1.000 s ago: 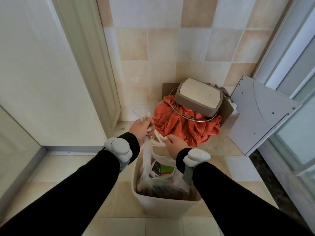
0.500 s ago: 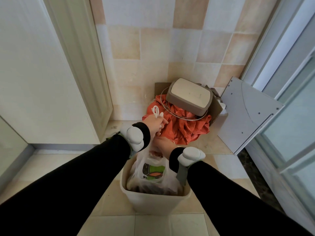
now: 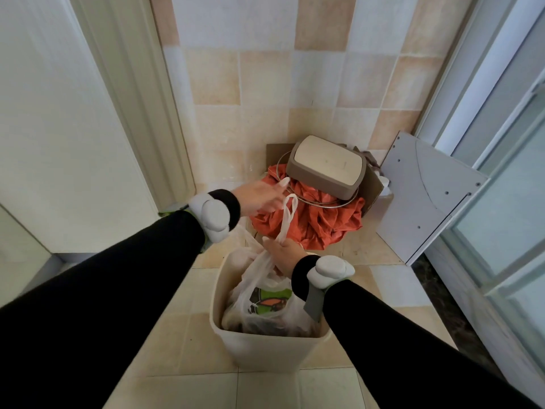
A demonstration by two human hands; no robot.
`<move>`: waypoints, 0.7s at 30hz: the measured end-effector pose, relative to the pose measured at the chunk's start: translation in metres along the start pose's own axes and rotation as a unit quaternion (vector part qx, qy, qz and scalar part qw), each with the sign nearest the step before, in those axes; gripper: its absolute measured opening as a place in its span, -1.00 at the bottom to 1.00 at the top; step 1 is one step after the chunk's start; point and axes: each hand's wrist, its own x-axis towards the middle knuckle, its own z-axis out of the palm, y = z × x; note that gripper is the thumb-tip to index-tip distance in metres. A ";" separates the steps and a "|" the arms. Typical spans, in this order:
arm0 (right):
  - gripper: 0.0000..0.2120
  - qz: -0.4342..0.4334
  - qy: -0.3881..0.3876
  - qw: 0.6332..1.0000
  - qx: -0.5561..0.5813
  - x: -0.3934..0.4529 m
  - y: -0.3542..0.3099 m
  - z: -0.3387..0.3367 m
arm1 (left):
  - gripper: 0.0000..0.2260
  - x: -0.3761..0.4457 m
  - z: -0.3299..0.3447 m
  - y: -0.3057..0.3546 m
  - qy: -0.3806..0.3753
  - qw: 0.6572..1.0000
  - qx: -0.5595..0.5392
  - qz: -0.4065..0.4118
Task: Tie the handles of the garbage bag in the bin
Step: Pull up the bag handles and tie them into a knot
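Garbage bag [image 3: 267, 293] sits in cream bin [image 3: 265, 348] on floor [image 3: 206, 388], near centre. Right hand [image 3: 283, 252] grips bunched bag neck above bin's far rim. White handle loop [image 3: 287, 212] stands up from that grip. Left hand [image 3: 259, 196] beside loop's top, forefinger straight; cannot tell whether it holds loop. Orange cloth [image 3: 324, 222] and lid [image 3: 327, 166] lie beyond.

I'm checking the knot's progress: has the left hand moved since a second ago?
Yes. The left hand has gone farther from the bin, out toward the orange cloth, away from the right hand gripping the bag handles.
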 end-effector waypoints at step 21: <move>-0.56 0.003 -0.020 0.997 0.071 0.005 0.003 -0.002 | -0.40 -0.017 0.002 -0.068 0.020 0.950 0.300 -0.085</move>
